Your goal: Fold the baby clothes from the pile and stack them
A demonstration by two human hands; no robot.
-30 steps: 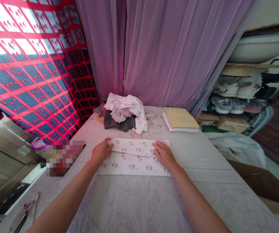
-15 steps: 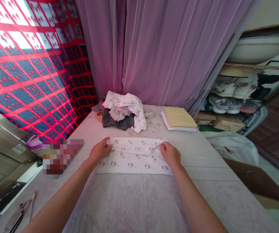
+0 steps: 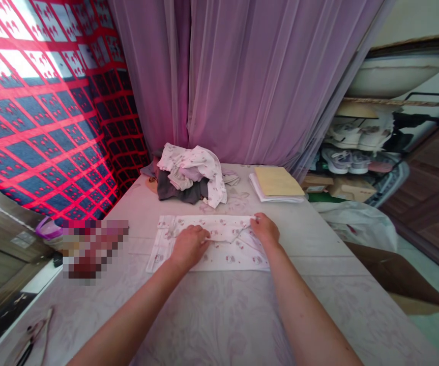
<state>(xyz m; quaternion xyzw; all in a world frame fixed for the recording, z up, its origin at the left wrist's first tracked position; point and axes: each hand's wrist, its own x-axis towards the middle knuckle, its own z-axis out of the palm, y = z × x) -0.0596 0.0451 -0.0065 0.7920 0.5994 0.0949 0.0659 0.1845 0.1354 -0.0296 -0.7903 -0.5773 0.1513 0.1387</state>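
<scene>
A white garment with small cartoon-cat prints lies folded into a wide rectangle on the bed-like surface, its upper part turned down in a flap. My left hand is over the left-middle of the cloth, fingers closed at the flap's lower edge; the fingertips are partly hidden. At the upper right corner, my right hand pinches the cloth between thumb and fingers. A slanting fold edge runs from that corner down toward the middle.
Behind the garment sits a heap of crumpled clothes, with a stack of folded yellow and white cloth to its right. Purple curtains hang at the back. Glasses lie front left; an open cardboard box stands right.
My left hand has moved right, from the garment's upper left corner to the flap's edge nearer the middle. My right hand stays at the right corner. The view has shifted slightly.
</scene>
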